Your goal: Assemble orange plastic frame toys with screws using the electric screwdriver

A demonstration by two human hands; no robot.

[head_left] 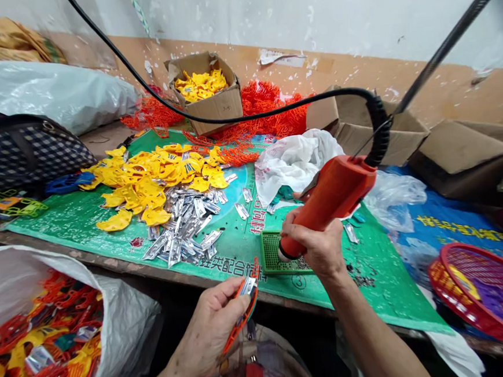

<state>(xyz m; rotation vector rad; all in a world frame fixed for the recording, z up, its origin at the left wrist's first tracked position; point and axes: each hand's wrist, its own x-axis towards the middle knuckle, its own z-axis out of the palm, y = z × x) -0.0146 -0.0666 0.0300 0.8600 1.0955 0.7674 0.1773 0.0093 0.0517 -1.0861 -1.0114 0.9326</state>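
My right hand (314,239) is wrapped round an orange electric screwdriver (328,197), tilted with its nose down at a small green tray (270,248). Small dark pieces, probably screws, lie in the tray; the driver's tip cannot be made out. Between thumb and fingers, my left hand (215,313) pinches an orange plastic frame (240,323) with a silver piece (247,286) on it, near the table edge. Beyond lie a heap of silver pieces (184,223) and a pile of yellow plastic parts (155,176).
A black cable (246,118) loops from above to the screwdriver. A box of yellow parts (219,109), orange frames (267,109) and a white plastic bag (292,156) stand behind. At left front is a filled sack (117,309); at right, a red basket (481,292) and cartons (457,149).
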